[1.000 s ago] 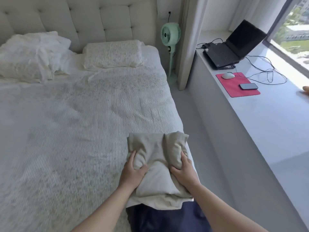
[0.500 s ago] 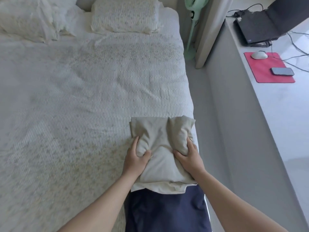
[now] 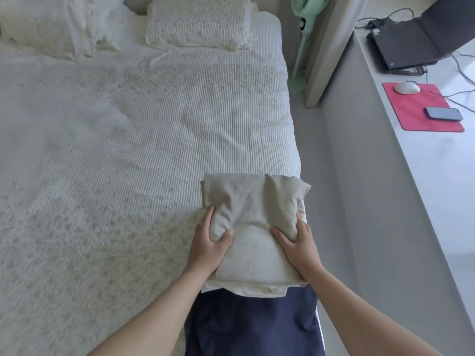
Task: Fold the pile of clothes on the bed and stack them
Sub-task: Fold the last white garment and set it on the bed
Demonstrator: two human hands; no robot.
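Folded cloth: one beige bundle [image 3: 253, 227], at the right edge of the bed [image 3: 128, 150], toward its near end, lying partly over a dark blue garment [image 3: 254, 325].
Left hand [image 3: 208, 249]: clamped on the bundle's left side, thumb on top, fingers curled round the edge.
Right hand [image 3: 299, 246]: clamped on the bundle's right side, thumb on top, fingers wrapped along the edge.
Dark blue garment: one, flat at the near right corner of the bed, its far end hidden beneath the bundle.
Pillows: two at the head of the bed, one rumpled white pillow [image 3: 48, 24] at the far left, one patterned pillow [image 3: 198, 21] at the far right.
Beside the bed: one green fan [image 3: 304, 37] on the floor past the far right corner.
Desk [image 3: 437, 176]: along the right; one open black laptop [image 3: 411, 44], one red mouse pad [image 3: 426, 116] carrying one white mouse [image 3: 407, 87] and one dark phone [image 3: 444, 114]; cables near the laptop.
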